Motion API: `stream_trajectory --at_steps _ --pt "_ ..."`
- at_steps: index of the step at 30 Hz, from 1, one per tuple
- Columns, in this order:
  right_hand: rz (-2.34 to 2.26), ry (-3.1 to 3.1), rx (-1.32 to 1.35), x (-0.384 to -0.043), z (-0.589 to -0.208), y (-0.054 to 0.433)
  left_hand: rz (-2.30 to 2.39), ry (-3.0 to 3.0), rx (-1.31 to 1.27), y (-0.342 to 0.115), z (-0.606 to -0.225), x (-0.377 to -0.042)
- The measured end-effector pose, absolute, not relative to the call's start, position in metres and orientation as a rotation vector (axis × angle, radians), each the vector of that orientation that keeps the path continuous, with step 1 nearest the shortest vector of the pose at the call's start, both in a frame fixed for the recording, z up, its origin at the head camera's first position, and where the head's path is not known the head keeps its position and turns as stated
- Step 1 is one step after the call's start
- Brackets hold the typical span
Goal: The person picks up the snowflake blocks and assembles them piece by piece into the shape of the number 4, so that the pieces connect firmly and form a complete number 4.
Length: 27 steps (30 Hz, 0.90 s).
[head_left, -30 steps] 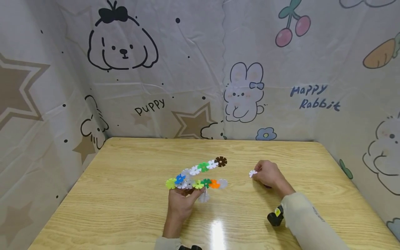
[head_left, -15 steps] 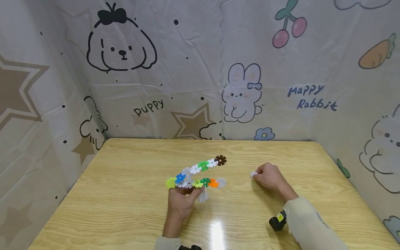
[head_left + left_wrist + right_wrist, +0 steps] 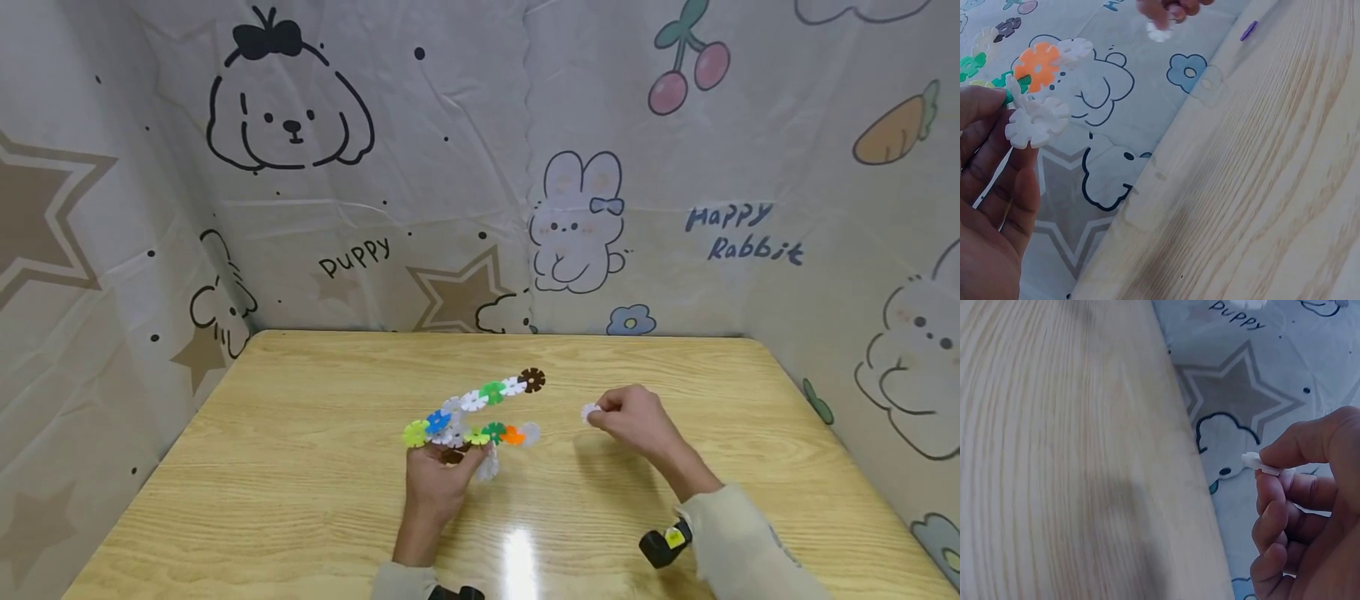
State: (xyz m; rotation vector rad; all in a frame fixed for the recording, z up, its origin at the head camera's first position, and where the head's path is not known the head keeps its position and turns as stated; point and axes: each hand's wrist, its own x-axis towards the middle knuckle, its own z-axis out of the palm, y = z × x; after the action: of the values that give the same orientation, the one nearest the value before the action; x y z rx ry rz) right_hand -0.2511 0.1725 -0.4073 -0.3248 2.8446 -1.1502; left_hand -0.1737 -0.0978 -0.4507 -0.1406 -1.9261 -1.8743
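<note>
My left hand [image 3: 438, 487] grips the underside of a joined build of snowflake-shaped interlocking discs. Two rows reach right from it: the upper ends in a brown disc [image 3: 532, 380], the lower has an orange disc [image 3: 513, 435] and a clear one at its tip. A white disc [image 3: 1038, 124] sticks out by the fingers in the left wrist view. To the right, my right hand [image 3: 637, 423] pinches a single white snowflake disc [image 3: 1260, 464] between thumb and forefinger, held above the table and apart from the build.
Both hands are over a wood-grain table [image 3: 315, 508]. A purple disc [image 3: 1249, 30] lies on it in the left wrist view. A printed cloth [image 3: 420, 167] hangs behind the table and along both sides.
My right hand has come slightly left and up with the white disc, which has turned in the fingers. The left hand keeps its hold; the build has shifted only a little.
</note>
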Motion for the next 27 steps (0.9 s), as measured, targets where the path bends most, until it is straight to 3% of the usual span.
stream_trajectory --at_steps 27 --pt "-1.515 2.614 -0.293 -0.225 -0.369 0.132 -1.901 -1.876 -0.190 -0.079 -0.449 -0.174"
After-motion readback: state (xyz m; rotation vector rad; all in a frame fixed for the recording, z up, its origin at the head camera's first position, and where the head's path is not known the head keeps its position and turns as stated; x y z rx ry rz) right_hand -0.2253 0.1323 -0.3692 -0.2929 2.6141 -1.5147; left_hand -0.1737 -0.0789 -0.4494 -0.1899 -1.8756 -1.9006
